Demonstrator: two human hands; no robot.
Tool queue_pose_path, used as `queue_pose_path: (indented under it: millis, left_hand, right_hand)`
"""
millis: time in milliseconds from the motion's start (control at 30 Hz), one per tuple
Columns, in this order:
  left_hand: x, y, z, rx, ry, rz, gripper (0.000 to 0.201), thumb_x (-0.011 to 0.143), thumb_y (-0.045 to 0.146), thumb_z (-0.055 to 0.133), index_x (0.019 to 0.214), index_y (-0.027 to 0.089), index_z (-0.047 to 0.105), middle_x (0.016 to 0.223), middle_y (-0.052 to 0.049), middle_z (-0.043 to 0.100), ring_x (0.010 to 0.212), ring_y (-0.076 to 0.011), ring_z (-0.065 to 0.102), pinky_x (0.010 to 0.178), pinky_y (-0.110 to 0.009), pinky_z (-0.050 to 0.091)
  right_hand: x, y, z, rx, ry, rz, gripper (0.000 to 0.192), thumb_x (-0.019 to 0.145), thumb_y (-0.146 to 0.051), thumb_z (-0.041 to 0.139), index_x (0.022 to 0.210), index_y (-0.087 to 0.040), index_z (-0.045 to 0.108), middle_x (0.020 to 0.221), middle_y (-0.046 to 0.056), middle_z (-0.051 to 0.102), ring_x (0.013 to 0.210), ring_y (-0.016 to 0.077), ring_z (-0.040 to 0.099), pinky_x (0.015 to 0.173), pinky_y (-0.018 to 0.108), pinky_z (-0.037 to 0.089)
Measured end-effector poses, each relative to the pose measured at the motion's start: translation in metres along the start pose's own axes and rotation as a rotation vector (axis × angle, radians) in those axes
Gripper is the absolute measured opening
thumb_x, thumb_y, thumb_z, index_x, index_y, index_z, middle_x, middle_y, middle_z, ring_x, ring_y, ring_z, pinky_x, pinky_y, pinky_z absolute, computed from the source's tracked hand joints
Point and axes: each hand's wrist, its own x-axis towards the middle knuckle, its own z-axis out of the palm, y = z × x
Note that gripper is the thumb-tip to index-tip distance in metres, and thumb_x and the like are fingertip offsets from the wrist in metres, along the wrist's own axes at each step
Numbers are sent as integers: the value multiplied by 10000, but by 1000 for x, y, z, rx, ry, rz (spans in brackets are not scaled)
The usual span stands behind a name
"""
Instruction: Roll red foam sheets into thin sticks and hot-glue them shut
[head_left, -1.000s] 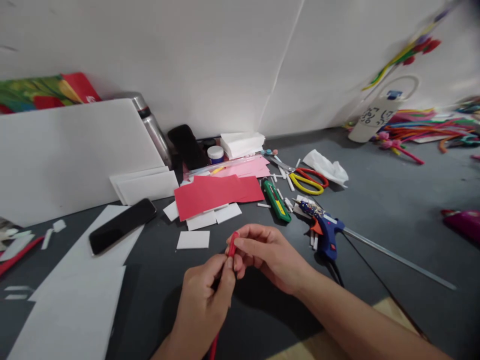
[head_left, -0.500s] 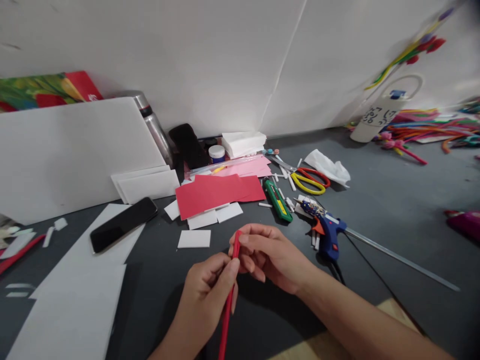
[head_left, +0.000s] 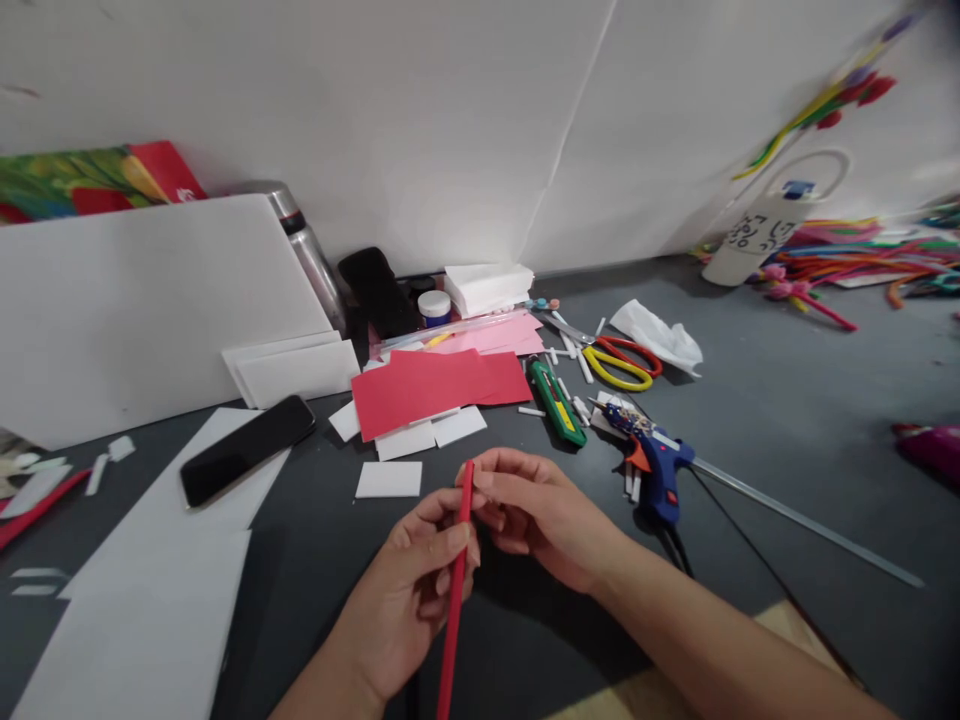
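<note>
A long thin red strip [head_left: 455,600] runs from between my two hands down to the bottom edge of the view. My left hand [head_left: 409,600] pinches it about a third of the way down, thumb and forefinger closed on it. My right hand [head_left: 536,515] holds the strip's top end with its fingertips, just above and to the right of the left hand. Both hands hover low over the dark grey table [head_left: 787,400].
Red paper sheets [head_left: 435,388] on white foam pieces lie just beyond the hands, a small white rectangle [head_left: 388,479] beside them. A blue glue gun [head_left: 652,462], green cutter [head_left: 555,400] and yellow-red scissors [head_left: 619,362] lie right. A black phone [head_left: 247,448] lies on white sheets left.
The red strip has been drawn out longer and straighter between the hands, and now reaches the bottom edge. My left hand slid down along it; the right hand stayed at the top end.
</note>
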Motion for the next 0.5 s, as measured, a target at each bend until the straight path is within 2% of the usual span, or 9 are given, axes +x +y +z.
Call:
queue_pose_path:
  millis: [133, 233, 367, 500]
  left_hand:
    - [-1, 1, 2, 168, 113, 60, 284, 774, 311, 800, 1012, 209, 685, 679, 38, 597, 447, -6, 281, 399, -137, 133]
    - [-2, 1, 4, 368, 180, 155, 290, 800, 361, 779, 1036, 221, 686, 713, 27, 620, 486, -24, 352, 416, -133, 189]
    - [-3, 0, 7, 569, 183, 257, 267, 827, 419, 740, 981, 203, 704, 681, 13, 616, 515, -56, 406, 433, -152, 254]
    - [-3, -2, 7, 631, 151, 212, 366, 887, 513, 632, 987, 173, 723, 624, -3, 612, 464, -63, 379, 410, -173, 262]
  right_hand:
    - [-2, 0, 0, -201, 112, -104, 294, 756, -407, 808, 857, -165, 676, 704, -21, 584, 499, 48, 427, 430, 180, 311]
    - [-3, -1, 0, -242, 138, -114, 328, 710, -408, 841, 861, -160, 688, 704, -25, 594, 476, 43, 421, 419, 189, 292]
    - [-3, -3, -1, -157, 156, -65, 325, 655, -376, 878, 789, -152, 685, 621, -45, 575, 454, 35, 401, 409, 183, 263]
    - [-2, -10, -7, -124, 138, -28, 321, 683, -390, 863, 793, -159, 669, 562, -41, 588, 432, 37, 387, 394, 178, 216]
